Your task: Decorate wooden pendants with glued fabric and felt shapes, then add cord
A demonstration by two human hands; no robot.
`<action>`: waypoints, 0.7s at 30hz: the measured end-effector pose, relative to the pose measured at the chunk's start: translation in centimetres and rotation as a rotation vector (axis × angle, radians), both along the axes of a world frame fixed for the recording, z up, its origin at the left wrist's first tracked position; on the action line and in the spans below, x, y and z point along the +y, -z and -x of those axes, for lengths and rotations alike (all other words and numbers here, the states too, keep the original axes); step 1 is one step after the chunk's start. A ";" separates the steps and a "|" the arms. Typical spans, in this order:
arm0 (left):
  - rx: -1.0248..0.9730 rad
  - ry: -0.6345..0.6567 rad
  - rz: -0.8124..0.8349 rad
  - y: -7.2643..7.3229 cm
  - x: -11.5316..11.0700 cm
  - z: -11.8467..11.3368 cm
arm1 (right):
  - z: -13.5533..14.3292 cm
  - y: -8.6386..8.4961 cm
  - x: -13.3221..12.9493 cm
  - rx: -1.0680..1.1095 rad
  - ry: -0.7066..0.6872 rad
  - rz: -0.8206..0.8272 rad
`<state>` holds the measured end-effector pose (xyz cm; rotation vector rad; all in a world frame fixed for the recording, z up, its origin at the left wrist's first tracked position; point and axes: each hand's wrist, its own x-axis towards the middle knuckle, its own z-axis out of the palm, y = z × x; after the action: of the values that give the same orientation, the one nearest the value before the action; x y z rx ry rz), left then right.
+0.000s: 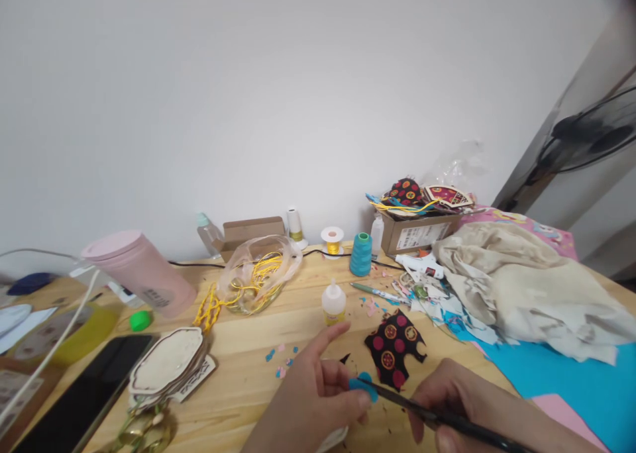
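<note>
Between thumb and fingers, my left hand [318,397] holds a small blue piece [364,387] low in the middle, its index finger stretched out. My right hand [454,403] grips a dark, slim pointed tool [422,410], whose tip touches the blue piece. Just behind the hands lies a patterned black fabric piece [395,350] with red dots. A small glue bottle [333,302] stands upright beyond my left index fingertip. Part of a pale object under my left hand is hidden.
Small blue and pink scraps [281,360] lie left of my left hand. A teal thread cone [361,254] and a filled cardboard box [417,234] stand behind. Blue felt [531,373] is at right; a phone [84,393] and pink tumbler [142,274] at left.
</note>
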<state>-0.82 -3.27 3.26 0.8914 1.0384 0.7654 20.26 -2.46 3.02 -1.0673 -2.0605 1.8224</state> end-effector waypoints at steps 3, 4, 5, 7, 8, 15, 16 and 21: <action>-0.023 -0.012 0.005 0.0 0.0 0.0 | 0.2 0.7 -0.3 0.022 0.040 0.040; -0.024 -0.017 0.012 -0.1 0.0 0.0 | 0.3 0.7 -0.3 0.015 0.029 0.046; -0.026 -0.021 0.021 -0.2 0.0 0.0 | 0.3 0.7 -0.3 0.005 0.010 0.046; -0.032 -0.024 0.034 -0.4 0.0 0.0 | 0.2 0.5 -0.1 -0.013 0.001 0.011; -0.031 -0.023 0.037 -0.5 -0.1 0.0 | 0.2 0.4 0.0 -0.020 -0.005 -0.006; 0.032 0.011 0.053 -0.6 0.0 0.2 | -0.2 0.0 0.5 -0.032 -0.058 -0.051; 0.037 0.021 0.053 -0.5 0.1 0.2 | -0.2 -0.1 0.5 -0.038 -0.051 -0.057; 0.059 0.079 0.054 -0.4 0.1 0.4 | -0.4 -0.6 0.7 -0.072 -0.087 -0.061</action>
<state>-1.24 -3.21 3.67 0.9075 1.0644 0.6455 20.66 -1.72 3.66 -1.0587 -2.2212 1.7729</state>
